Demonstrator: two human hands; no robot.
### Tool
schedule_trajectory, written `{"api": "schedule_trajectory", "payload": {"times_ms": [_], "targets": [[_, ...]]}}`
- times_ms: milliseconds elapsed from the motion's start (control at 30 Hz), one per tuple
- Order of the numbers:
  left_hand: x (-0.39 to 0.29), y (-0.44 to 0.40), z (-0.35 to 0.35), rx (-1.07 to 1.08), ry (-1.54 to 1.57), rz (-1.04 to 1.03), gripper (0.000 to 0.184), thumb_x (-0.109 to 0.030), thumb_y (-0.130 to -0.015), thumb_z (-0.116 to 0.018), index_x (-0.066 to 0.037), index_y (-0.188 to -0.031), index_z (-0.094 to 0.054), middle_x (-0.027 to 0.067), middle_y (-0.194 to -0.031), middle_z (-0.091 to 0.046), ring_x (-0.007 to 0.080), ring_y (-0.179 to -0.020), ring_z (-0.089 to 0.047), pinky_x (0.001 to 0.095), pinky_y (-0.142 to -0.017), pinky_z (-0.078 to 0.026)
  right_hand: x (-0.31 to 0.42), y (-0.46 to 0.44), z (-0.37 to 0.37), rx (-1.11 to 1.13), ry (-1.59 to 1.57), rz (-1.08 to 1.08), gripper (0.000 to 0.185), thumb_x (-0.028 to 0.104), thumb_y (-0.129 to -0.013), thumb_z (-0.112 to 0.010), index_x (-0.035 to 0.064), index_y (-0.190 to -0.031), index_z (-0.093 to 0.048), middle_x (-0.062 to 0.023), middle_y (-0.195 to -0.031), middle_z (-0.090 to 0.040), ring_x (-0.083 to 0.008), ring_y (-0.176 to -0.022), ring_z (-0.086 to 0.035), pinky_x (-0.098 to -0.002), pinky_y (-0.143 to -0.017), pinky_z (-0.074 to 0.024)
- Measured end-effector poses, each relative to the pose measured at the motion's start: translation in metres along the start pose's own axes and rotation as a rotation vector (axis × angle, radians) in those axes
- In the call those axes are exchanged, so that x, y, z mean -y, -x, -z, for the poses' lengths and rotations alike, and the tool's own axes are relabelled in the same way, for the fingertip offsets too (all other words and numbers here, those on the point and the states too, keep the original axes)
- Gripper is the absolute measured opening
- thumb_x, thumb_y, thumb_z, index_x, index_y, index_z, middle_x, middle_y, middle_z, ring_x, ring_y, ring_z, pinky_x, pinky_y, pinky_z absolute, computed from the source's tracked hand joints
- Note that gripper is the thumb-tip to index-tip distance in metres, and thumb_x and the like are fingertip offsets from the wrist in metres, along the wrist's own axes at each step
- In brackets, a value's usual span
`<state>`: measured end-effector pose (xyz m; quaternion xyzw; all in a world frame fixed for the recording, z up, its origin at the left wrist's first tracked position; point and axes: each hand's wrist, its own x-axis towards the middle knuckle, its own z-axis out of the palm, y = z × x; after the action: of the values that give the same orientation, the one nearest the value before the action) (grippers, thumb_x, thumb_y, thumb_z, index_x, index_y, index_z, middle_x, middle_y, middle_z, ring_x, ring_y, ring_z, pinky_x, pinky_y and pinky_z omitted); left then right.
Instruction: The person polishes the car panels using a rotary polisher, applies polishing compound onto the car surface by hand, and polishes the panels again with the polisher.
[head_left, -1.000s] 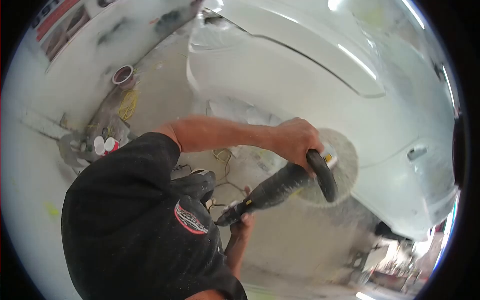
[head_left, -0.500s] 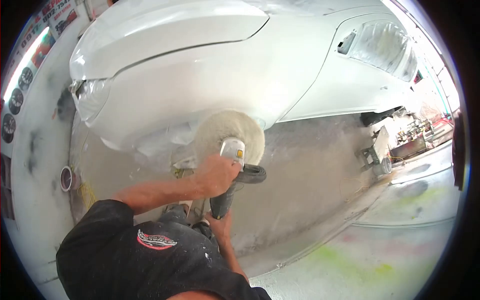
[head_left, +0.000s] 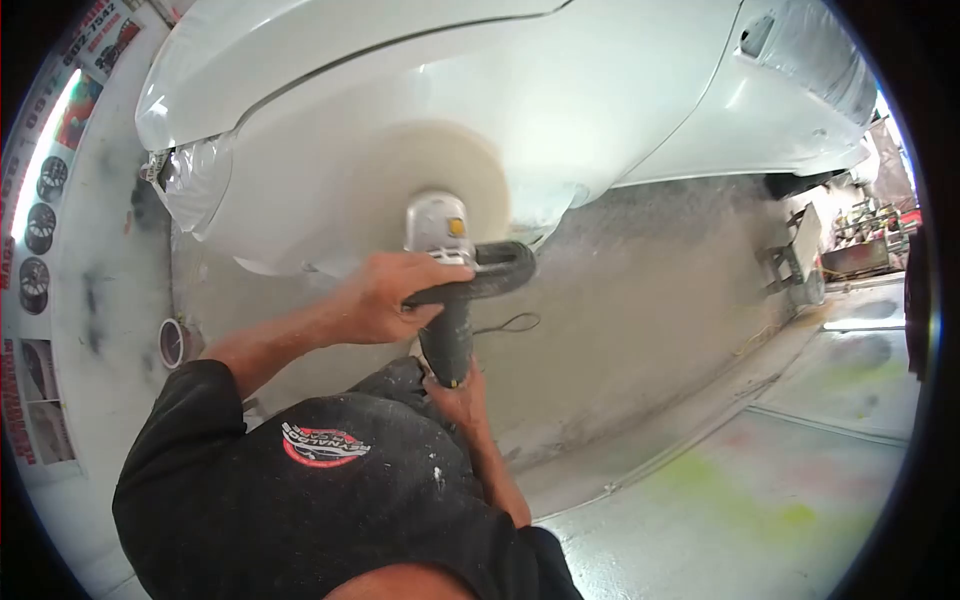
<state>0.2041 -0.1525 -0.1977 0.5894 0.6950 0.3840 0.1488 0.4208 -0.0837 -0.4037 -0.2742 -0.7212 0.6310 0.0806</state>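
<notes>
A car polisher [head_left: 445,325] with a silver head and black body is in both hands. My left hand [head_left: 385,295] is wrapped around its black loop handle [head_left: 505,268], just behind the head. Lower down, my right hand [head_left: 460,398] grips the rear end of the body. The round pale pad [head_left: 440,160] is smeared by motion and lies over the white car's fender [head_left: 310,170], apparently touching it. A cord loop [head_left: 510,323] shows beside the tool.
Clear plastic film covers the headlight [head_left: 200,180] and the side window [head_left: 810,50]. A round bucket [head_left: 175,342] stands by the left wall. At the far right are a small bench [head_left: 795,250] and a cluttered cart [head_left: 860,255]. A paint-smudged panel [head_left: 740,490] occupies the lower right.
The polisher and both hands have moved up in view, with the pad now higher on the fender. The left hand's grip shows more over the loop handle. The view has shifted.
</notes>
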Motion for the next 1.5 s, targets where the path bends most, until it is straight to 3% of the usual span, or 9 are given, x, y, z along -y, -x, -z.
{"api": "schedule_trajectory", "payload": {"times_ms": [200,300,400,500,700,867,1067,1400,1500], "targets": [[-0.001,0.03,0.02,-0.048,-0.225,0.123,0.052,0.003,-0.077,-0.073,-0.006,-0.128,-0.066,0.0152,-0.106,-0.072,0.0332,-0.09,-0.071,0.0401,-0.078,-0.057,0.018,-0.023,-0.03,0.242,-0.094,-0.062,0.073,0.021,-0.072,-0.081,-0.0049,-0.133,-0.049,-0.0215,-0.11,-0.071,-0.0394,-0.104,-0.069,-0.0417,-0.093,-0.0515],[-0.012,0.021,0.018,-0.056,-0.235,0.159,0.05,0.002,-0.077,-0.075,-0.004,-0.125,-0.067,0.0159,-0.105,-0.072,0.0328,-0.089,-0.072,0.0379,-0.076,-0.057,0.015,-0.024,-0.034,0.306,-0.201,-0.063,0.072,0.021,-0.072,-0.081,-0.0036,-0.133,-0.051,-0.02,-0.108,-0.071,-0.037,-0.101,-0.069,-0.0423,-0.093,-0.0517],[-0.016,-0.013,0.008,-0.026,-0.238,0.157,0.047,0.0,-0.077,-0.073,-0.004,-0.124,-0.067,0.0148,-0.096,-0.07,0.0328,-0.083,-0.07,0.0397,-0.071,-0.056,-0.008,-0.027,-0.027,0.207,-0.112,0.085,0.065,0.019,-0.073,-0.081,-0.0013,-0.128,-0.054,-0.0152,-0.101,-0.071,-0.0288,-0.092,-0.068,-0.0392,-0.087,-0.0531],[-0.025,-0.061,-0.013,0.01,-0.223,0.154,0.044,-0.002,-0.078,-0.071,-0.004,-0.121,-0.067,0.013,-0.089,-0.068,0.0329,-0.079,-0.068,0.0423,-0.07,-0.055,0.018,-0.037,0.021,0.266,-0.324,-0.127,0.055,0.017,-0.072,-0.081,0.0004,-0.12,-0.058,-0.0101,-0.095,-0.069,-0.0206,-0.084,-0.065,-0.0357,-0.079,-0.053],[-0.035,-0.162,-0.066,-0.024,-0.258,0.045,0.042,0.0,-0.076,-0.075,-0.005,-0.117,-0.069,0.013,-0.098,-0.071,0.0326,-0.085,-0.07,0.0399,-0.073,-0.057,0.023,-0.07,0.124,0.252,-0.345,-0.097,0.043,0.012,-0.072,-0.079,0.0017,-0.109,-0.06,-0.0047,-0.089,-0.066,-0.0141,-0.078,-0.062,-0.0333,-0.072,-0.0517],[-0.023,-0.218,-0.103,-0.171,-0.292,-0.154,0.041,-0.003,-0.074,-0.083,-0.004,-0.113,-0.07,0.0131,-0.106,-0.073,0.0295,-0.093,-0.072,0.0388,-0.077,-0.058,0.006,-0.107,0.202,0.234,-0.327,-0.121,0.049,0.012,-0.072,-0.079,0.0006,-0.114,-0.058,-0.0039,-0.092,-0.065,-0.0138,-0.079,-0.061,-0.0324,-0.073,-0.0511],[-0.005,-0.286,-0.145,-0.445,-0.136,-0.289,0.029,-0.008,-0.078,-0.087,-0.001,-0.101,-0.07,0.016,-0.09,-0.072,0.0277,-0.079,-0.072,0.0341,-0.067,-0.058,-0.001,-0.153,0.263,0.264,-0.31,-0.039,0.049,0.011,-0.073,-0.078,0.0006,-0.116,-0.057,-0.0045,-0.094,-0.064,-0.0133,-0.082,-0.06,-0.0308,-0.075,-0.0505],[-0.037,-0.405,-0.131,-0.719,-0.072,-0.447,0.009,0.004,-0.079,-0.073,0.001,-0.08,-0.065,0.0103,-0.071,-0.066,0.0163,-0.06,-0.062,0.0282,-0.056,-0.049,0.074,-0.2,0.348,0.148,-0.268,-0.004,0.042,0.013,-0.073,-0.077,0.0005,-0.109,-0.058,-0.0043,-0.091,-0.063,-0.0151,-0.08,-0.059,-0.0325,-0.073,-0.0496],[-0.042,-0.445,-0.123,-0.778,0.012,-0.368,0.013,-0.005,-0.081,-0.076,-0.006,-0.075,-0.064,0.0078,-0.069,-0.066,0.0191,-0.056,-0.062,0.0311,-0.053,-0.047,0.089,-0.224,0.372,0.077,-0.244,0.001,0.041,0.012,-0.072,-0.077,0.0006,-0.107,-0.059,-0.0049,-0.09,-0.063,-0.0157,-0.08,-0.059,-0.0334,-0.073,-0.0489]]}}
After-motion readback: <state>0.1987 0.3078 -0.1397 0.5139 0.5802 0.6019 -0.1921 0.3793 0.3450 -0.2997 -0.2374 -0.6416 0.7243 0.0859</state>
